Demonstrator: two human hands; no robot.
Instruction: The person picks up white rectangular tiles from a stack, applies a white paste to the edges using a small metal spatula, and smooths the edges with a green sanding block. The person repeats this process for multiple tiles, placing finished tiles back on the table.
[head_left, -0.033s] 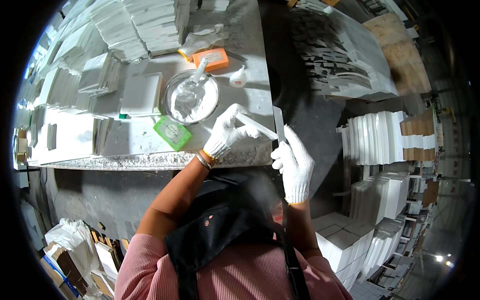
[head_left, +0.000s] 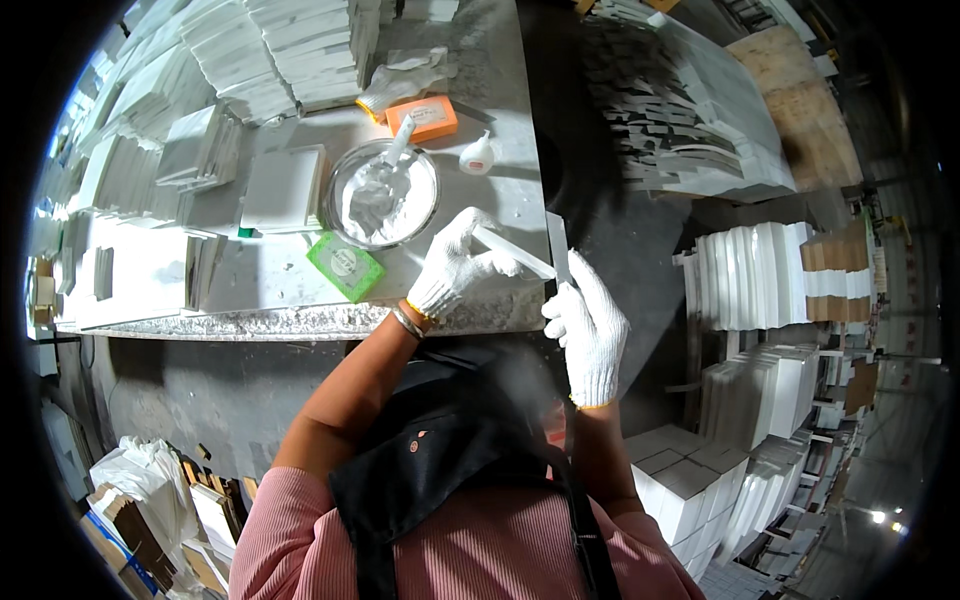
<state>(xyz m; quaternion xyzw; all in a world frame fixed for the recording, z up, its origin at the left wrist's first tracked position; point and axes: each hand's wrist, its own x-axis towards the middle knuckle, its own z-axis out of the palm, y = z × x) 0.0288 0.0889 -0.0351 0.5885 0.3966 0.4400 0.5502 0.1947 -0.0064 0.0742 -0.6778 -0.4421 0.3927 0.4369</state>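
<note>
Clamped strip (head_left: 512,251) in left hand (head_left: 452,265), flat piece (head_left: 557,238) in right hand (head_left: 590,325), four o'clock from bowl (head_left: 384,243); shifted nothing visibly since earlier, apparently leaving work unadvanced.

Beyond the left hand (head_left: 455,265), a round bowl (head_left: 384,243) and a green box (head_left: 345,267) block the way left; an orange box (head_left: 430,118) and tall white stacks (head_left: 300,50) close off the far side. A bare strip of worktop (head_left: 512,110) runs right of the squeeze bottle (head_left: 477,157). Right of the worktop, open floor (head_left: 645,235) leaves passage before the upright slabs (head_left: 750,278).
</note>
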